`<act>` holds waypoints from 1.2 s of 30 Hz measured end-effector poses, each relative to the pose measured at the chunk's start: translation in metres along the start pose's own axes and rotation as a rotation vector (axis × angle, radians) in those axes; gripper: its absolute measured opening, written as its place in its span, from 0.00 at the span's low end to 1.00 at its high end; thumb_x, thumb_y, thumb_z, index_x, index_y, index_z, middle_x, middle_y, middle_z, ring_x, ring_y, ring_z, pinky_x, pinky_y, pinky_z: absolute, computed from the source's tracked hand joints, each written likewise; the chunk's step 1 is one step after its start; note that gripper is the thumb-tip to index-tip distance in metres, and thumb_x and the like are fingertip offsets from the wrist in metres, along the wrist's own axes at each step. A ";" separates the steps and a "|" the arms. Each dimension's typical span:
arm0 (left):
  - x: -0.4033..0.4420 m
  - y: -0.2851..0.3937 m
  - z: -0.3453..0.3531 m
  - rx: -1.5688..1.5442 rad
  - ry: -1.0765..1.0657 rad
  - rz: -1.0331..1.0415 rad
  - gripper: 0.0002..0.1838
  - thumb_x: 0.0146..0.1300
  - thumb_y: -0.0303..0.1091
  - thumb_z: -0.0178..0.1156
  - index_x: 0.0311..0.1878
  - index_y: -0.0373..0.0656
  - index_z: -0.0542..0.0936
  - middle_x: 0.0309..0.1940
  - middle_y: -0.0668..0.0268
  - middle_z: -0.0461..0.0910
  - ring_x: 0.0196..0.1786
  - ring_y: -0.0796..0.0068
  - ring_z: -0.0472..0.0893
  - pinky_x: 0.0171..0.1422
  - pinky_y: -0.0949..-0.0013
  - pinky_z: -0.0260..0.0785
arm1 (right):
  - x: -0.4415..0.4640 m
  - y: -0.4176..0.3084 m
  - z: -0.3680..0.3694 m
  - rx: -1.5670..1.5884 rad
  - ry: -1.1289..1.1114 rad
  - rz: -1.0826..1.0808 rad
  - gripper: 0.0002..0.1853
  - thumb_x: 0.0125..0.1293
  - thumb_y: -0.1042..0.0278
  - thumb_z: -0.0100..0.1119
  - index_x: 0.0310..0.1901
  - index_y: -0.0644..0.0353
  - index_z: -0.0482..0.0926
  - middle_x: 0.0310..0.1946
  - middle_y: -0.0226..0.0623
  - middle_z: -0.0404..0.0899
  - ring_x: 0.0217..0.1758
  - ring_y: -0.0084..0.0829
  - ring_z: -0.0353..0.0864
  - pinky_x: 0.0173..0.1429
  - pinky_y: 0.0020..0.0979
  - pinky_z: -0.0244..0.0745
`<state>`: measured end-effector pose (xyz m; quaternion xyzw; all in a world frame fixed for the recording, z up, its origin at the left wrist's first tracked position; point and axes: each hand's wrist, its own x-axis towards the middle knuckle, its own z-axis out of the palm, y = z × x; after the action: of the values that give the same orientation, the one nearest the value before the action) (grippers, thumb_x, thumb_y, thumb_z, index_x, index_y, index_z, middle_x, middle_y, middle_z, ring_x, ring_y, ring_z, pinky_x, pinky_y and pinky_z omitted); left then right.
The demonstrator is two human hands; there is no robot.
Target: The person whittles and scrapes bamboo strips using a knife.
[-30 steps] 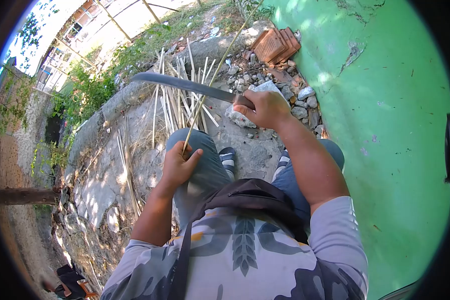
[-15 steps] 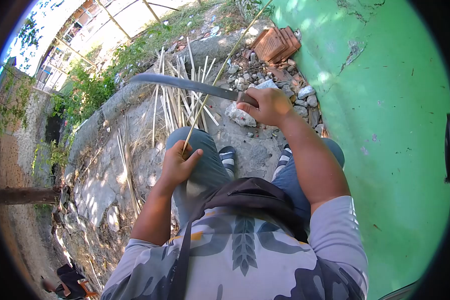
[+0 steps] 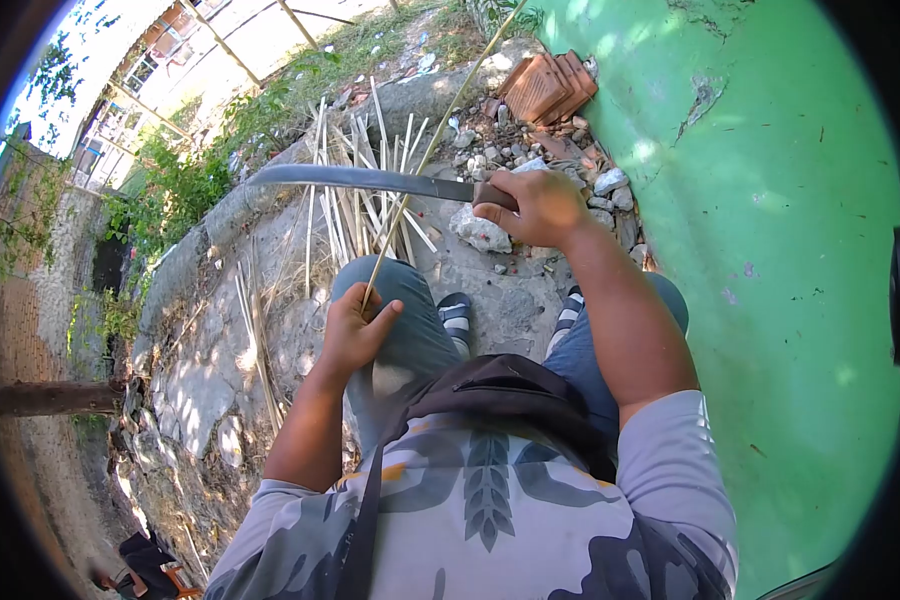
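My right hand (image 3: 533, 207) is closed round the short handle of a machete (image 3: 370, 179), whose long curved blade points left across the view. Beneath or against the blade runs a long thin bamboo strip (image 3: 453, 105), slanting from lower left to the top. My left hand (image 3: 360, 328) grips the strip's lower end, just above my left knee. Whether the blade touches the strip I cannot tell. Behind the blade lies a loose pile of pale split bamboo strips (image 3: 345, 225) on the ground.
Stacked clay roof tiles (image 3: 548, 88) stand by the green wall (image 3: 770, 250) on the right, above rubble and a white stone (image 3: 481, 230). More thin strips (image 3: 254, 340) lie at left. A low concrete edge (image 3: 205, 225) borders plants. A dark beam (image 3: 55, 396) juts in from the left.
The machete's blade has shifted slightly left and its tip has dropped a little. My left hand and the bamboo strip stay nearly in place.
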<state>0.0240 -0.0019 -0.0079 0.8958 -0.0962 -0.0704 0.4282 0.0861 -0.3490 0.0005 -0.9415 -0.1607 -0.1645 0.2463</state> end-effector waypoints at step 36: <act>0.002 -0.018 0.001 -0.053 0.043 0.049 0.17 0.67 0.37 0.73 0.35 0.42 0.73 0.21 0.77 0.65 0.26 0.86 0.60 0.28 0.72 0.55 | 0.009 0.010 -0.006 0.033 0.165 0.094 0.27 0.71 0.33 0.60 0.38 0.53 0.82 0.24 0.40 0.83 0.34 0.52 0.86 0.40 0.50 0.79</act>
<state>0.0277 0.0084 -0.0228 0.8828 -0.1069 -0.0430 0.4553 0.0971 -0.3588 0.0049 -0.9270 -0.0982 -0.2272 0.2817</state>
